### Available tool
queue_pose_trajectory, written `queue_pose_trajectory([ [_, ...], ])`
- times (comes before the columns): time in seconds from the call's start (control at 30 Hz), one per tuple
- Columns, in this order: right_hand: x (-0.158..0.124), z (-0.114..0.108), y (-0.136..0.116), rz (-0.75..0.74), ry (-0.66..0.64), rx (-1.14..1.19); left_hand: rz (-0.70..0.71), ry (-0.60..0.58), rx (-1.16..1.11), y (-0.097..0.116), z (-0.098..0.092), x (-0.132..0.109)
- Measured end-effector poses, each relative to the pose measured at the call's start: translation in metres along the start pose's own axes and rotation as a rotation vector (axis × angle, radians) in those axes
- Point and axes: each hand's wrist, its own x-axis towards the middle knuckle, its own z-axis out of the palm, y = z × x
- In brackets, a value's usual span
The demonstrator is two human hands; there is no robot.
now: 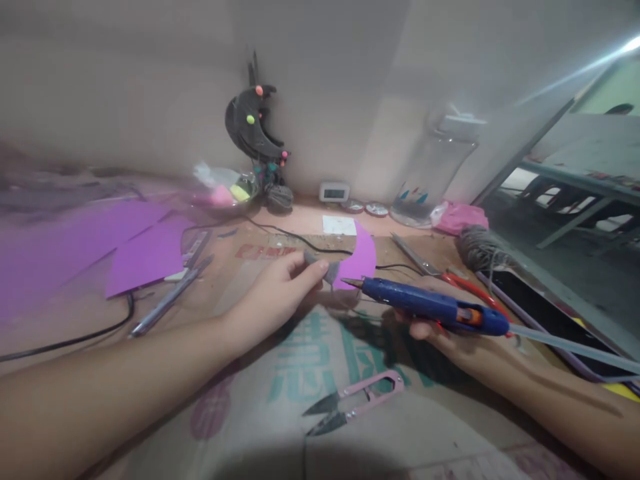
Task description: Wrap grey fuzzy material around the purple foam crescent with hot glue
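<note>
My left hand (280, 290) pinches a small grey piece (325, 268) between thumb and fingers, just above the cardboard sheet (280, 407). My right hand (440, 337) is wrapped round a blue glue gun (430, 307) lying almost level, its metal nozzle pointing left toward the grey piece and nearly touching it. A clear glue stick (570, 347) juts from the back of the gun. Behind the two hands lies a purple half-round foam piece (361, 261).
Pink thread snips (355, 400) lie on the cardboard in front of me. Purple foam sheets (145, 257), a craft knife (170, 300) and a black cable (75, 340) are at left. Red-handled scissors (440, 270), grey twine (477, 248) and a phone (545, 313) are at right. A black moon ornament (253, 127) stands at the wall.
</note>
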Motion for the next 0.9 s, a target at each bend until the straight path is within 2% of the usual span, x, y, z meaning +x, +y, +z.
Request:
queue_pose_trajectory([
  [0.23, 0.002, 0.001, 0.006, -0.075, -0.079, -0.063, -0.008, -0.011, 0.019, 0.0, -0.001, -0.001],
  [0.4, 0.005, 0.009, 0.008, -0.126, 0.107, -0.135, -0.019, 0.004, 0.068, 0.001, -0.001, -0.002],
  [0.53, 0.005, 0.012, 0.01, -0.157, 0.163, -0.187, 0.007, 0.018, 0.082, 0.003, -0.001, -0.003],
  [0.8, 0.004, 0.012, 0.009, -0.169, 0.116, -0.213, 0.02, 0.012, 0.059, 0.003, -0.001, -0.003],
  [0.9, 0.004, 0.008, 0.009, -0.149, 0.043, -0.268, 0.026, 0.019, 0.075, 0.002, -0.001, -0.003],
])
